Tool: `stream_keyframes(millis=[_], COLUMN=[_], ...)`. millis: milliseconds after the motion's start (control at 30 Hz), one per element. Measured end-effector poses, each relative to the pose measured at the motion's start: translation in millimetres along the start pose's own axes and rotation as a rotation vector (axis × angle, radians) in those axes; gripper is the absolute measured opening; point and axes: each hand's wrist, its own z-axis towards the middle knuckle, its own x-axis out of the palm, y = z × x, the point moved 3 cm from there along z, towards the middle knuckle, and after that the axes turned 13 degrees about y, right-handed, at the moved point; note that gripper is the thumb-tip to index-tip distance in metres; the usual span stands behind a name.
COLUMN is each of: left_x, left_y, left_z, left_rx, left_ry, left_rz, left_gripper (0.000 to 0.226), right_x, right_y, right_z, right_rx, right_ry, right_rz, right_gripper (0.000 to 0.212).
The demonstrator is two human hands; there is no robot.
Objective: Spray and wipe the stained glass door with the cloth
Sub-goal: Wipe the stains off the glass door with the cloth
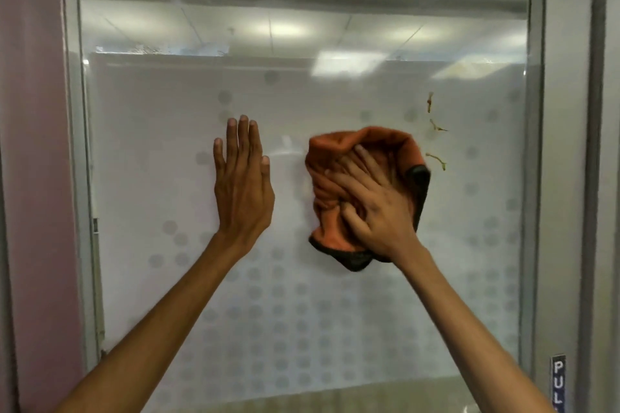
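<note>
Both forearms (161,329) reach up to the glass door (335,329), where the left hand (243,184) lies flat, fingers straight, and the right hand (375,208) presses the orange cloth (375,141) at centre right with spread fingers. Brown stains (429,102) lie just right of it, a PULL label (558,382) at lower right.

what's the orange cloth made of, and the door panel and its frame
Orange cloth with dark edging: likely microfibre or terry, matte, judging by its plush folds. Door panel: glass, clear and glossy at the top, with a frosted dotted film below. Grey door frame: probably metal, satin finish; too blurred to be sure.
</note>
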Motion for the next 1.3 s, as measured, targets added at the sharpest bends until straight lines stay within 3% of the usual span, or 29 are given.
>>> stream_keyframes(millis=[67,133,267,467,567,667,833,900,1033,1133,1300], left_x=[-2,29,23,23,25,27,31,32,36,42,43], left_y=[6,-46,-29,-39,-51,-60,-66,-68,-74,-82,-88], left_z=[7,17,5,-3,-3,2,2,0,0,3,4], left_rx=[-0.004,0.004,-0.049,-0.05,-0.034,-0.038,0.008,0.039,0.06,0.062,0.036], left_ry=[0.02,-0.024,-0.025,0.018,0.051,0.051,0.068,0.084,0.093,0.083,0.061], left_rz=[0.02,0.063,0.068,0.066,0.057,0.041,0.039,0.032,0.039,0.052,0.043], left_gripper=[0.052,0.052,0.053,0.055,0.056,0.056,0.055,0.055,0.055,0.054,0.054], right_x=[-12,-46,-42,-17,-37,-45,-14,-22,-59,-55,-30], right_y=[-15,-90,-58,-51,-72,-71,-57,-76,-106,-87,-75], right_z=[0,0,33,-28,-18,8,-42,-60,-31,-2,-43], right_rx=[-0.054,0.011,0.062,-0.09,0.033,0.144,-0.073,-0.1,0.165,0.258,0.078], right_ry=[0.006,-0.057,-0.153,-0.075,-0.19,-0.204,-0.059,-0.077,-0.236,-0.306,-0.172], right_rz=[0.055,0.111,0.056,0.203,0.124,0.084,0.061,0.107,-0.001,0.038,0.146], right_gripper=[0.058,0.06,0.06,0.062,0.057,0.05,0.058,0.057,0.049,0.04,0.06])
